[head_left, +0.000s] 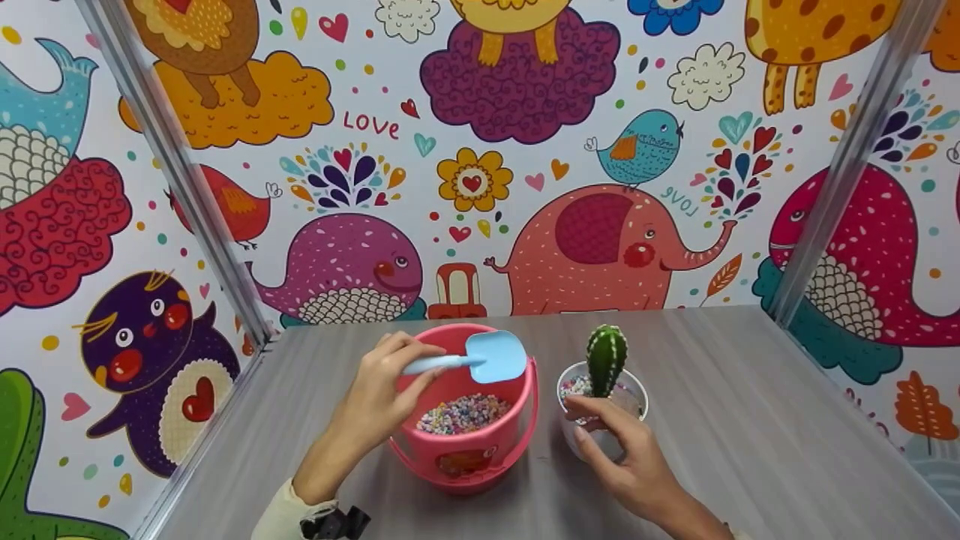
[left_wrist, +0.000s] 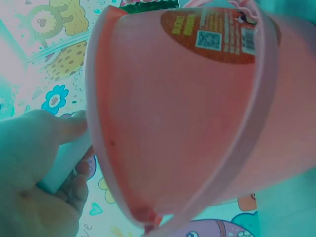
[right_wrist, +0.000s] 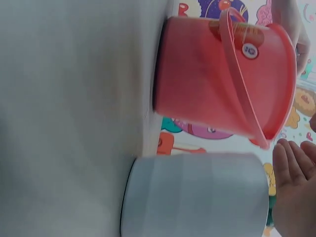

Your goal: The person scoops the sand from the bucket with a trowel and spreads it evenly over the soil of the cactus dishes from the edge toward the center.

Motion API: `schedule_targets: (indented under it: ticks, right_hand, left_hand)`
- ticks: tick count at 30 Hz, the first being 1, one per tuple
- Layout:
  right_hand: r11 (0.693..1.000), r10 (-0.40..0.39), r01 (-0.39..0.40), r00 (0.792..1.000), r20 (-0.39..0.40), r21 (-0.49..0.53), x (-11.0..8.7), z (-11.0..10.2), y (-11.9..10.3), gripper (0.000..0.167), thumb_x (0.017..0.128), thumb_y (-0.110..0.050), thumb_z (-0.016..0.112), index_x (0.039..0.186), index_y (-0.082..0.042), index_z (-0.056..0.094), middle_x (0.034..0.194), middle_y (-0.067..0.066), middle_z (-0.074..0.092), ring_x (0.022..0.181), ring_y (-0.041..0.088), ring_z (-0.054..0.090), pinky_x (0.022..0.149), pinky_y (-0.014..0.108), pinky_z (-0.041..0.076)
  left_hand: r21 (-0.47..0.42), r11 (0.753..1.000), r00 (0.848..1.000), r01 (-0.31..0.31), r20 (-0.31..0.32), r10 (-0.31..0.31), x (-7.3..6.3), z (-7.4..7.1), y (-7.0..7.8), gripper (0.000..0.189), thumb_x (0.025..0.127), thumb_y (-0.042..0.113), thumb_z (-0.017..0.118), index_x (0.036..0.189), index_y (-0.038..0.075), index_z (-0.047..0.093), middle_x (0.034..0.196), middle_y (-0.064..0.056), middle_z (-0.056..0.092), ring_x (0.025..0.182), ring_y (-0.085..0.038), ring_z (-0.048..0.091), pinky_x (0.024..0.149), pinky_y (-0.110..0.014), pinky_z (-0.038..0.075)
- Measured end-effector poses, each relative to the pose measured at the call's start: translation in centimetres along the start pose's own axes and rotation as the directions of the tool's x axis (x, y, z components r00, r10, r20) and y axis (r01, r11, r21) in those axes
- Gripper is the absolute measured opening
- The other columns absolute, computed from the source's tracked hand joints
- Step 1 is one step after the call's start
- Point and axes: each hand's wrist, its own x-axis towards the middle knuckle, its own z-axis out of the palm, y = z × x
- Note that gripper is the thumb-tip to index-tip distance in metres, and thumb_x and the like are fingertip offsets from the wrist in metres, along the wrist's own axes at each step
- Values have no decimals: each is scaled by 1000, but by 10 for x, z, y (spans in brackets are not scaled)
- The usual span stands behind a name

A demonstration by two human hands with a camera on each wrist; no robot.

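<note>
A toy shovel with a light blue blade (head_left: 497, 357) and pale handle is held by my left hand (head_left: 379, 386), thumb and fingers around the handle. The blade hangs over the mouth of a pink bucket (head_left: 491, 450), whose inside holds small multicoloured beads (head_left: 465, 414). To the right stands a white pot (head_left: 643, 396) with a green cactus (head_left: 606, 361) upright among similar beads. My right hand (head_left: 634, 457) is at the pot's near rim, fingers extended over it and thumb apart. In the right wrist view, the fingers (right_wrist: 296, 163) look fairly straight; nothing shows in their grasp.
Both containers stand on a grey wood-grain table (head_left: 720, 390). Behind it rises a wall printed with cartoon animals (head_left: 600, 255), and metal posts (head_left: 840, 172) stand at its corners. The bucket's pink handle (head_left: 534, 409) hangs down its near side.
</note>
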Motion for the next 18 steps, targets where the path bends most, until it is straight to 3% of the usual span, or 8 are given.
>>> schedule_targets:
  ticks: [6,11,18]
  right_hand:
    - [990,133,-137,987,87,34,9,14,-9,51,102,-7,75,149,-23,63,141,-4,70,125,20,71,95,31,64]
    - [982,172,-182,974,144,56,20,30,-10,56,104,-13,73,157,-17,55,154,2,62,140,23,63,103,39,61]
    - [984,177,-176,983,57,-19,29,50,-9,55,106,-21,71,158,-14,54,152,3,60,135,14,60,104,36,59]
  left_hand:
    - [10,999,999,50,4,-50,-7,-7,-6,22,92,17,88,114,15,84,100,6,69,97,-7,59,79,-27,58]
    - [9,994,994,105,27,-105,-14,-10,-10,22,93,17,87,114,14,84,99,6,68,95,-8,57,75,-27,59]
    - [7,993,993,115,14,-115,-22,-12,-19,19,93,14,87,112,13,84,97,4,68,89,-8,56,72,-33,58]
